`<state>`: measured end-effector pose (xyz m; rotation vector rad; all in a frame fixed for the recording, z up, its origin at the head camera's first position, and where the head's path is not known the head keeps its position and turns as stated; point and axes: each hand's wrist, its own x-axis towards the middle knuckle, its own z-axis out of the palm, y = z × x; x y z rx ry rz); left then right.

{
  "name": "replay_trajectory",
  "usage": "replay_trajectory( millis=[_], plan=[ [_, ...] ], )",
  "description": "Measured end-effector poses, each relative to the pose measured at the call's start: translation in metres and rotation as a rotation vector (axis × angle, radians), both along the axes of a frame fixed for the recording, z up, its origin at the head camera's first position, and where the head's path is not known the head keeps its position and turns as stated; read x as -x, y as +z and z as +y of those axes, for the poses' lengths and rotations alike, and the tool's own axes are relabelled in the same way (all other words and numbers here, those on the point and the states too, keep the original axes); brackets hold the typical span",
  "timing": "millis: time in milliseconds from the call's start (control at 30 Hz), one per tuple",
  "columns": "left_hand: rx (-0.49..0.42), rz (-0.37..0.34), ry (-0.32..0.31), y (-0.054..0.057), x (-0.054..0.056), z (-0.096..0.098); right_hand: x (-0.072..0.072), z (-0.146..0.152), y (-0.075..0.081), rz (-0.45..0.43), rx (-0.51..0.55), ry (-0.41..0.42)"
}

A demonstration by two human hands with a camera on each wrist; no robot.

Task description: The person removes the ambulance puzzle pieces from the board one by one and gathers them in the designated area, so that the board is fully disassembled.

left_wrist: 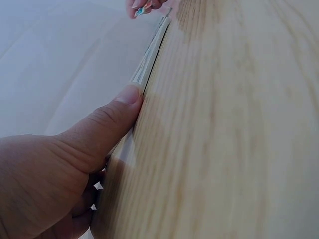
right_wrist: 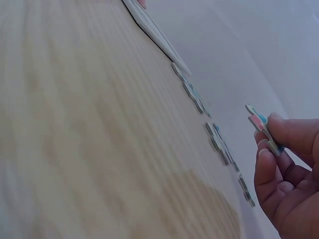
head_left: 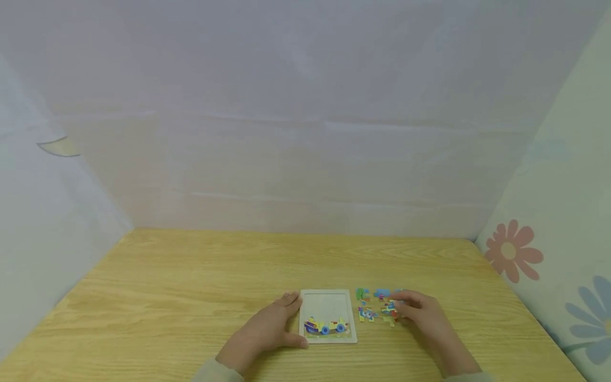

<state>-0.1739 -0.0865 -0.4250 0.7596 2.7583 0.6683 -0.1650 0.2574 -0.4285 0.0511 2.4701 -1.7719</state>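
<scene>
A square white puzzle tray (head_left: 354, 321) lies on the table. Its lower part holds fitted pieces that show a yellow and purple vehicle (head_left: 326, 327) with blue wheels; the upper part is bare. My left hand (head_left: 267, 329) holds the tray at its left side, thumb at the near left corner and fingers along the left edge. To the right of the tray, my right hand (head_left: 427, 315) is above several loose jigsaw pieces (head_left: 367, 314). Between thumb and fingers it pinches a jigsaw piece (right_wrist: 258, 122), raised off the table in the right wrist view.
The wooden table (head_left: 205, 276) extends around the tray and pieces. A pale cloth wall (head_left: 305, 159) stands behind it, and a flower-printed cloth (head_left: 563, 239) borders the right side. More loose pieces, one green (head_left: 361, 294) and one blue (head_left: 382, 293), lie at the far side of the group.
</scene>
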Motion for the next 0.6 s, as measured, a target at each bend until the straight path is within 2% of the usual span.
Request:
replay_trajectory(
  millis=[67,200,500,600],
  plan=[
    [-0.003,-0.002,0.002,0.0,0.0,0.0,-0.001,0.004,-0.001,-0.017,0.008,-0.04],
    [-0.014,-0.005,0.005,0.002,-0.002,0.0,-0.003,0.011,-0.002,-0.034,-0.031,-0.064],
    [-0.005,-0.003,0.003,0.001,0.0,0.0,-0.006,0.021,0.001,-0.042,-0.097,-0.051],
    [-0.008,-0.005,0.003,0.0,0.0,0.0,-0.006,0.023,0.002,-0.024,-0.119,-0.021]
  ],
)
